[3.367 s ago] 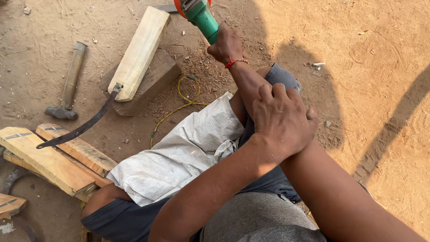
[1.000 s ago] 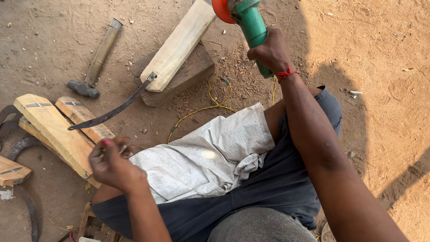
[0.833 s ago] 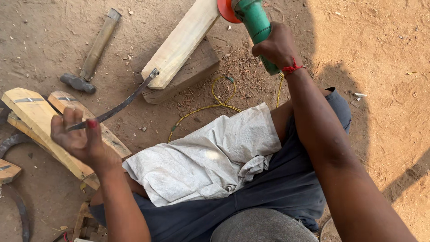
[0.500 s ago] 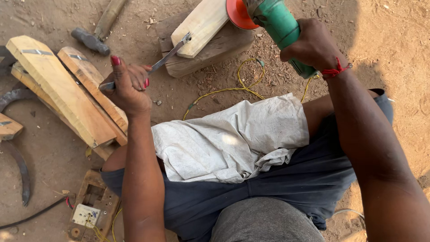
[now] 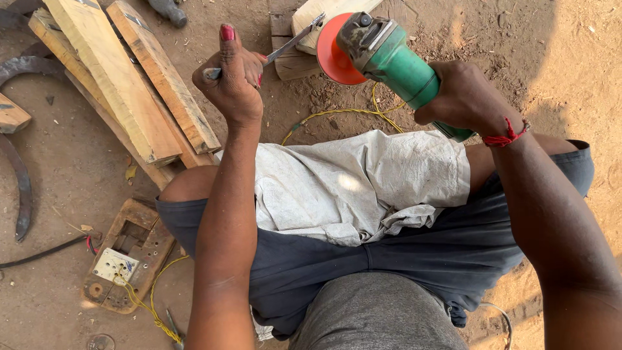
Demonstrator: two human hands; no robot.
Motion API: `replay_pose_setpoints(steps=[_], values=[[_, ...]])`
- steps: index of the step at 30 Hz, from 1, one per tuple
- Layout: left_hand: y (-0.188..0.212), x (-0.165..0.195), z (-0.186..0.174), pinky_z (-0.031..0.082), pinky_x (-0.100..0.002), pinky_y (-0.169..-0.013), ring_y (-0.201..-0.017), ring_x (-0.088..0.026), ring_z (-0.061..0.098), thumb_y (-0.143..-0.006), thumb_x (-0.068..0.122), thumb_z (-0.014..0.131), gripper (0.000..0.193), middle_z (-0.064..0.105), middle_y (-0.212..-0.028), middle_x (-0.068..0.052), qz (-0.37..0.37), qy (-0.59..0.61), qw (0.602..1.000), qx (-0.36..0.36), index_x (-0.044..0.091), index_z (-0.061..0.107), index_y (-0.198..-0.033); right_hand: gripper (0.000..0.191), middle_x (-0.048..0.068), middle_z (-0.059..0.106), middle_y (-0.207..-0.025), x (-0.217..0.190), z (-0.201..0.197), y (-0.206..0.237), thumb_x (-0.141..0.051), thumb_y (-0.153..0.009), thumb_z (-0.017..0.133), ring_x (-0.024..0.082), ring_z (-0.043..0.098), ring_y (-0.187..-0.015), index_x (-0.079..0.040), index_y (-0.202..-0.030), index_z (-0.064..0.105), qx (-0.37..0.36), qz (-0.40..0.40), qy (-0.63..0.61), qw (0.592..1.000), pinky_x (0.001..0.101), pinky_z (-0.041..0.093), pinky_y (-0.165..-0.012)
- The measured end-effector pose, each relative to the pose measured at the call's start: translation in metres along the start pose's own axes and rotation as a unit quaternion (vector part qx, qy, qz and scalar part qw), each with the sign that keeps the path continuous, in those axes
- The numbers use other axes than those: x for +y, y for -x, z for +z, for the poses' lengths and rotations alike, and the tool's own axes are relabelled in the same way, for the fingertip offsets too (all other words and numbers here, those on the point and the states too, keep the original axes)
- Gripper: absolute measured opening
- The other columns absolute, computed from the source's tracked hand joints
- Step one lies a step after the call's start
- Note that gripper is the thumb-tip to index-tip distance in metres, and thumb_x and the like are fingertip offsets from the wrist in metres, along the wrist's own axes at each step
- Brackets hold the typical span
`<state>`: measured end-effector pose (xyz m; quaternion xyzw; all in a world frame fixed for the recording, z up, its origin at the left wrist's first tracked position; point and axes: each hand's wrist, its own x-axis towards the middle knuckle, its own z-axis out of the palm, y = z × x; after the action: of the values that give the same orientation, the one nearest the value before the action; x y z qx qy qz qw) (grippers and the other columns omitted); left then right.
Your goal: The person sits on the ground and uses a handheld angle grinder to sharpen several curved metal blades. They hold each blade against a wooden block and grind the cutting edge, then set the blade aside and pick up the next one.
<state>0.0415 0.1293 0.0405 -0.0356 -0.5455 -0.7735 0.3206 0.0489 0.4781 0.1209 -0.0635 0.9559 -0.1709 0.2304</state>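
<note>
While the left hand (image 5: pixel 234 78) grips a blade (image 5: pixel 295 40) raised beyond its fingers, the right hand (image 5: pixel 465 97) wraps the grinder (image 5: pixel 395 61), keeping its disc (image 5: pixel 334 55) just beside the metal.

1. Curved metal blade (image 5: pixel 295 42): thin, grey, dull; its near end is gripped in the left hand (image 5: pixel 233 81), and it runs up and to the right, its far part lying against a pale wooden block
2. Angle grinder (image 5: pixel 389 61): green body, grey metal head, orange disc guard facing left; held off the ground in the right hand (image 5: pixel 463 100), tilted, disc end just beside the blade
</note>
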Motion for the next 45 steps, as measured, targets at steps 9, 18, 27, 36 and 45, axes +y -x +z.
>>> replay_pose_setpoints(steps=[9, 18, 27, 36, 45], values=[[0.0, 0.0, 0.007, 0.059, -0.039, -0.066, -0.044, -0.014, 0.046, -0.11, 0.029, 0.059, 0.061, 0.044, -0.049, -0.002, -0.012, -0.009, 0.999, 0.042, 0.006, 0.047, -0.054, 0.054, 0.024, 0.072, -0.089, 0.006, -0.001, -0.046, -0.021, -0.066, 0.089, 0.031, 0.074, -0.071, 0.01, -0.106, 0.069, 0.126, -0.008, -0.034, 0.991, 0.0416, 0.065, -0.065], [0.001, 0.001, 0.005, 0.06, -0.039, -0.057, -0.041, -0.012, 0.048, -0.108, 0.032, 0.059, 0.061, 0.044, -0.046, 0.0, -0.018, -0.044, 0.998, 0.049, 0.009, 0.049, -0.052, 0.054, 0.026, 0.071, -0.088, 0.003, 0.022, -0.062, -0.017, -0.066, 0.089, 0.032, 0.074, -0.071, 0.012, -0.107, 0.068, 0.121, -0.018, -0.054, 0.991, 0.0415, 0.065, -0.064], [0.001, 0.001, 0.004, 0.06, -0.039, -0.059, -0.043, -0.013, 0.048, -0.108, 0.031, 0.058, 0.06, 0.046, -0.048, -0.001, -0.022, -0.035, 0.998, 0.044, 0.008, 0.049, -0.054, 0.051, 0.024, 0.073, -0.087, -0.01, 0.024, -0.087, -0.018, -0.061, 0.088, 0.03, 0.074, -0.07, 0.01, -0.1, 0.07, 0.132, -0.019, -0.085, 0.987, 0.0405, 0.063, -0.063], [-0.012, 0.005, -0.004, 0.053, -0.038, -0.056, -0.045, -0.013, 0.044, -0.109, 0.03, 0.059, 0.06, 0.044, -0.05, -0.001, -0.052, -0.007, 0.998, 0.028, 0.008, 0.046, -0.055, 0.051, 0.022, 0.072, -0.084, -0.05, 0.02, -0.13, -0.02, -0.058, 0.084, 0.031, 0.072, -0.065, 0.009, -0.098, 0.071, 0.072, -0.097, -0.061, 0.991, 0.0412, 0.064, -0.062], [-0.012, 0.006, -0.001, 0.054, -0.037, -0.053, -0.042, -0.013, 0.046, -0.108, 0.029, 0.06, 0.058, 0.045, -0.048, -0.001, -0.064, -0.026, 0.997, 0.039, 0.009, 0.051, -0.054, 0.052, 0.026, 0.072, -0.088, -0.036, 0.012, -0.119, -0.017, -0.064, 0.086, 0.032, 0.074, -0.07, 0.01, -0.105, 0.07, 0.073, -0.061, -0.02, 0.995, 0.0394, 0.066, -0.065]])
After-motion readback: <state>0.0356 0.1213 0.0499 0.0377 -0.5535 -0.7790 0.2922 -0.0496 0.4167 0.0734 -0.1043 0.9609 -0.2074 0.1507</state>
